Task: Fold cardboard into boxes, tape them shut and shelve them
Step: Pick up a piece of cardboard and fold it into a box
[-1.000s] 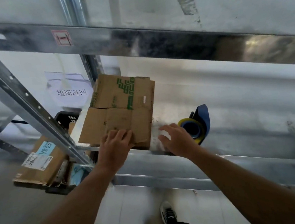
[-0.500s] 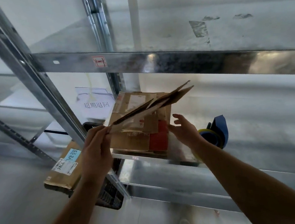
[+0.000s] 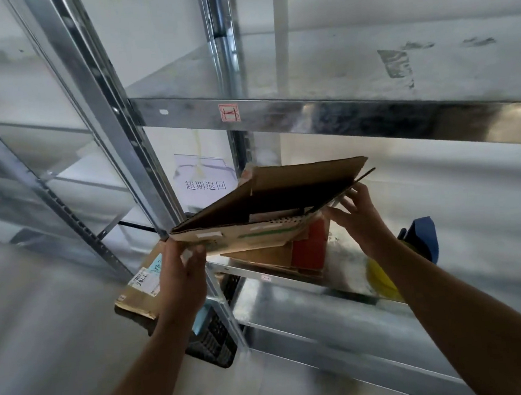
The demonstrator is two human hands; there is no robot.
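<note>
Pinched at its near left corner by the left grip (image 3: 183,267), thumb and fingers curled round the edge: flattened brown corrugated cardboard box with green print (image 3: 256,232), half sprung open, raised clear of the shelf. Touched at its far right edge by the right grip (image 3: 357,217), fingers straight and spread. Just beneath, between both grips: stack of flat brown and red cardboard (image 3: 308,250) on the galvanised steel shelf (image 3: 339,288). Beyond the left grip: white paper sign (image 3: 206,183), printed 超期退回. Right of the right grip: blue tape dispenser with yellow roll (image 3: 420,241). Below the left grip: brown carton with white label (image 3: 140,283), digits unclear.
</note>
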